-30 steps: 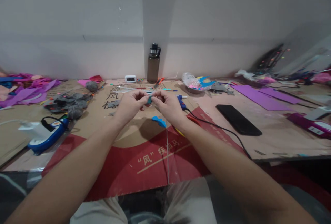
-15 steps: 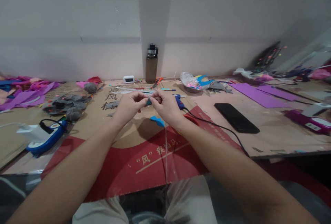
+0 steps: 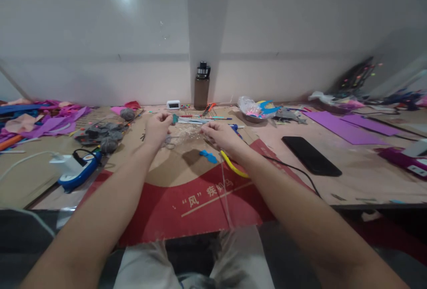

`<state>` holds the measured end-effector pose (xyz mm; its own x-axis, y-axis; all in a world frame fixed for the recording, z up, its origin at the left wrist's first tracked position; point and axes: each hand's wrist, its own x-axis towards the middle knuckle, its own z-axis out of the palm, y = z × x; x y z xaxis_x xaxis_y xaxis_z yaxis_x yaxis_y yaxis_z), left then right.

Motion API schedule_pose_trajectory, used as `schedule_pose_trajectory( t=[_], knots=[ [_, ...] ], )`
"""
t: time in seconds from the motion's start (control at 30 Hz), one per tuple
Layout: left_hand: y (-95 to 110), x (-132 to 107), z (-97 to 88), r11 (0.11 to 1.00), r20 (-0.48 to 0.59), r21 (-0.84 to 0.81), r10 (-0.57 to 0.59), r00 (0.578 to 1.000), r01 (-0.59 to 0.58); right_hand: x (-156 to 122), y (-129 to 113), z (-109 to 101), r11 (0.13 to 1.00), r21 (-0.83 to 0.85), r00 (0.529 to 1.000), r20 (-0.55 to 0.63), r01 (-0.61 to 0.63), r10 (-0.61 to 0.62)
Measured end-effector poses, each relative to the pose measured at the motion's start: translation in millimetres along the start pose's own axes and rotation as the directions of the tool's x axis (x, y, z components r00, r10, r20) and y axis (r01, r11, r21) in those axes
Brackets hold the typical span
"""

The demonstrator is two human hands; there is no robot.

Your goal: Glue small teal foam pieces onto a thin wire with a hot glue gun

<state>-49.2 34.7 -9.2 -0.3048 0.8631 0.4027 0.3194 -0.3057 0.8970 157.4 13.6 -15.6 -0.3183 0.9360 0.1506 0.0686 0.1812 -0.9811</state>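
Note:
My left hand [image 3: 157, 128] is closed in a pinch on a small teal piece [image 3: 174, 118], held just above the cardboard. My right hand [image 3: 220, 134] hovers a short way to the right with its fingers curled; whether it holds anything is hidden. A blue foam cutout [image 3: 208, 156] lies on the cardboard between and below the hands. A yellow curved strip [image 3: 232, 167] shows beside my right wrist. A blue glue gun [image 3: 235, 128] with a black cord sits just behind my right hand.
A dark water bottle [image 3: 202, 86] and a white clock [image 3: 173, 104] stand at the back wall. A black phone [image 3: 311, 155] lies to the right, purple sheets [image 3: 340, 125] beyond it. Grey felt balls [image 3: 105, 135], purple scraps [image 3: 43, 119] and a blue-white charger [image 3: 75, 167] are on the left.
My hands were together, both pinching the teal piece. They have moved apart and farther from me, and the piece is now in my left hand alone. The camera has tilted up slightly.

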Motion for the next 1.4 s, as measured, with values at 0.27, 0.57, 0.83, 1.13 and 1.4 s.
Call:
schedule_pose_trajectory(
  t=[0.27,0.57,0.83,1.13,1.4],
  knots=[
    [-6.8,36.8,-37.6,0.856,-0.329,-0.513,-0.259,0.908,0.059,-13.0,-38.9,-48.2,0.914,0.392,0.988,0.064,0.105,-0.140],
    [-2.1,37.5,-35.7,0.748,-0.237,-0.649,-0.372,0.897,0.139,-19.4,-40.4,-46.2,0.940,0.280,0.976,0.037,0.195,-0.214],
    [0.6,28.1,-24.5,0.733,-0.127,-0.651,-0.363,0.923,0.198,-35.5,-54.7,-35.1,0.902,0.335,0.957,-0.004,0.274,-0.289],
    [4.7,26.6,-18.1,0.776,-0.125,-0.593,-0.353,0.927,0.216,-46.6,-52.2,-37.6,0.944,0.176,0.889,0.324,0.280,-0.324],
    [0.8,20.6,-19.0,0.894,-0.159,-0.444,-0.147,0.976,0.062,-33.6,-50.2,-8.7,0.876,-0.286,0.916,0.226,0.389,-0.333]
  ],
)
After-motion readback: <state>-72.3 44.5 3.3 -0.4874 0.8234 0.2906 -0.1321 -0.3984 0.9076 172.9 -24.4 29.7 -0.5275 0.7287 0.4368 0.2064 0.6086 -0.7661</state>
